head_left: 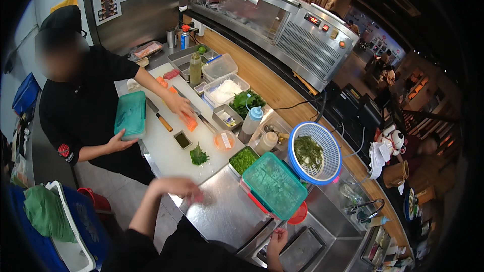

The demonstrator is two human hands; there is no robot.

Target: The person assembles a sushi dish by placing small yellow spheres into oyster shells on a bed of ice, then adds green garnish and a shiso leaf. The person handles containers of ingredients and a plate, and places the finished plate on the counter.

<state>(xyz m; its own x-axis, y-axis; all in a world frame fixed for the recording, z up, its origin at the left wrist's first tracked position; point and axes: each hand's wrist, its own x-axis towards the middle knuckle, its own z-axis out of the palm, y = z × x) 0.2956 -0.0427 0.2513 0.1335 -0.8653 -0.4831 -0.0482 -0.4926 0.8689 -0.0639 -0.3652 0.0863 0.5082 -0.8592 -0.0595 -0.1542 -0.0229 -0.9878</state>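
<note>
My left hand (182,189) is over the steel counter (224,209), just off the near corner of the white cutting board (161,146). Motion smears its fingers, so whether it holds anything cannot be seen. Lower right, my right hand (277,243) is at the sink's near edge beside a dark rectangular tray (302,249). Its fingers are curled together, and what they hold, if anything, is too small to make out. Between and beyond my hands, a box with a teal lid (275,185) sits next to a tub of chopped greens (243,161).
Across the board, a co-worker (83,95) holds a teal-lidded box (131,116) and touches an orange fish piece (189,122). Two knives lie there, one with a wooden handle (164,123). A blue-and-white colander (315,153) stands right, near the faucet (370,206). A glass display case (282,25) lines the back.
</note>
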